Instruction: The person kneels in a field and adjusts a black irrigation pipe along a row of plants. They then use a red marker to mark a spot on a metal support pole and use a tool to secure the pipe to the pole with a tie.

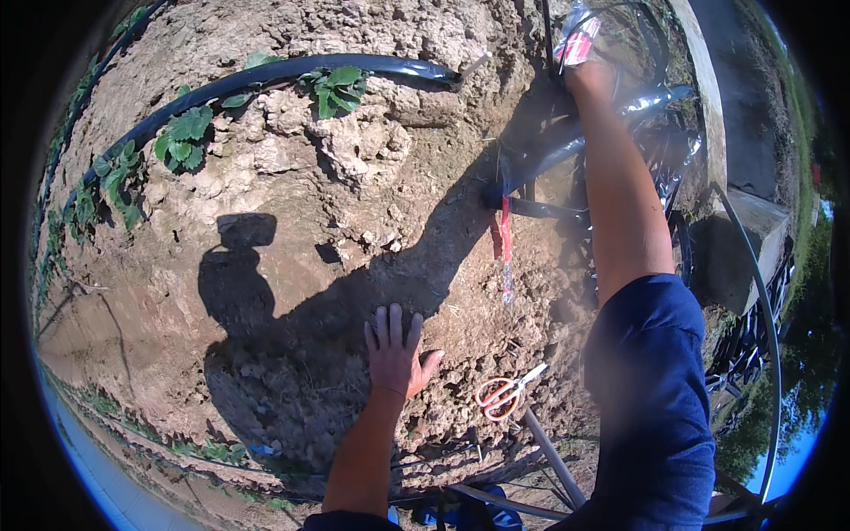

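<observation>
My left hand (397, 356) lies open on the dry soil, its fingers stretched forward, with nothing held. Far ahead on the right, my right hand (591, 80) is closed at a shiny clear-and-red plastic packet (581, 37); the packet and glare hide most of its fingers. Scissors with orange handles (501, 397) rest on the ground to the right of my left hand, blades pointing up and right. A strip of red and clear plastic (506, 232) hangs beside the cut end of a black plastic film roll or tube (549, 168).
A long black film-covered ridge edge or hose (292, 68) curves across the upper left, with green leafy plants (340, 89) along it. A concrete block (748, 252) and thin pipe (763, 310) stand at right. A wooden handle (553, 458) lies below the scissors.
</observation>
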### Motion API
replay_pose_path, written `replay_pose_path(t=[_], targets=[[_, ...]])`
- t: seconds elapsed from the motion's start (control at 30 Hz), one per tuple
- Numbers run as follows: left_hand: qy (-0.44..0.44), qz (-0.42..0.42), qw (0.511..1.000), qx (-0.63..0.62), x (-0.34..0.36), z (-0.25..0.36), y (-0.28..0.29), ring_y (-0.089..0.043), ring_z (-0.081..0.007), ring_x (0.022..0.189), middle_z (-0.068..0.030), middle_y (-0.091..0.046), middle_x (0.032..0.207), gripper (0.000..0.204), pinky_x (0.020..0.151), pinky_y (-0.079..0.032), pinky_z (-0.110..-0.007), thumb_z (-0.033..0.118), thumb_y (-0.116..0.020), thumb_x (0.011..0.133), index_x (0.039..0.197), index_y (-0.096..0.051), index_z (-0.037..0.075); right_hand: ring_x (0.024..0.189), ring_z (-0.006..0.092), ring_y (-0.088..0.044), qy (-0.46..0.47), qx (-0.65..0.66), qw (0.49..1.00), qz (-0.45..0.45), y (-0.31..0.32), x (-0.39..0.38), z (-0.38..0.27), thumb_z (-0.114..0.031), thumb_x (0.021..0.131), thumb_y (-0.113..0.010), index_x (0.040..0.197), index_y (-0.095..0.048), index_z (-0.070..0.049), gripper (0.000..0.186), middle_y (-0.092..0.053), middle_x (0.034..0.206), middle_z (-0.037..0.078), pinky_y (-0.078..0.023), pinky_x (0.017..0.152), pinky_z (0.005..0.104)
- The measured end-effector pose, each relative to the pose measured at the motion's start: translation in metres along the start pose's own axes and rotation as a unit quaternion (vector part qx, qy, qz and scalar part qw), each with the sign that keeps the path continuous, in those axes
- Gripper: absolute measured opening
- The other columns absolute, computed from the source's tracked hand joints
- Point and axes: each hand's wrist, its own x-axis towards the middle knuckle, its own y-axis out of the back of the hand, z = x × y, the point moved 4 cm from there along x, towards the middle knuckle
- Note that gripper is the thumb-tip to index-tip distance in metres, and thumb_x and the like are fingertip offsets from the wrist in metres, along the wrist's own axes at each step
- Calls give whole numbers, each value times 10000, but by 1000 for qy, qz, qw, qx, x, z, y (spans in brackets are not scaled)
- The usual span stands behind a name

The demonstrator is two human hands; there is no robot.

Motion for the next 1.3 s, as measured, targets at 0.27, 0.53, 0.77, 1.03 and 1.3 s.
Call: replay_pose_path(t=[0.27, 0.53, 0.77, 1.03, 1.3], targets=[[18, 8, 1000, 1, -6, -3, -2, -205, -490, 1436, -281, -250, 1541, 841, 1120, -201, -676, 541, -709, 781, 1419, -439, 65, 1121, 265, -664, -72, 96, 992, -24, 32, -28, 21, -314, 822, -615, 1177, -681, -16, 468, -685, 1209, 156, -522, 916, 391], [-4, 26, 1000, 2, -7, 4, -3, -105, -444, 1491, -241, -115, 1616, 926, 1140, -180, -649, 567, -633, 843, 1550, -251, 108, 614, 142, -543, -220, 767, 598, 75, 122, -150, 118, -30, 943, -550, 995, -623, -95, 111, -615, 845, 72, -444, 474, 266], [39, 36, 998, 41, -16, -6, -4, -30, -350, 1523, -119, -4, 1661, 960, 1166, -207, -603, 548, -650, 850, 1590, -138, 215, 531, 118, -498, -147, 882, 436, -98, 108, -445, 57, -165, 948, -587, 1027, -609, -41, 148, -651, 813, 66, -392, 460, 269], [-31, 109, 884, -453, -121, 18, 59, -471, -366, 1336, -257, -500, 1421, 765, 1106, -382, -400, 566, -525, 962, 1409, -456, -52, 782, 87, -627, 57, 642, 757, -104, 51, -841, 171, -149, 971, -629, 1169, -583, -6, 248, -677, 911, 43, -495, 679, 230], [-53, -51, 682, -728, -489, 80, 34, -695, -195, 868, -133, -695, 964, 298, 753, -588, -346, 272, -609, 997, 1149, -573, 19, 668, 261, -671, 310, 428, 847, -64, 23, -1075, 205, -250, 911, -687, 1145, -656, -24, 327, -671, 784, 185, -527, 630, 370]])
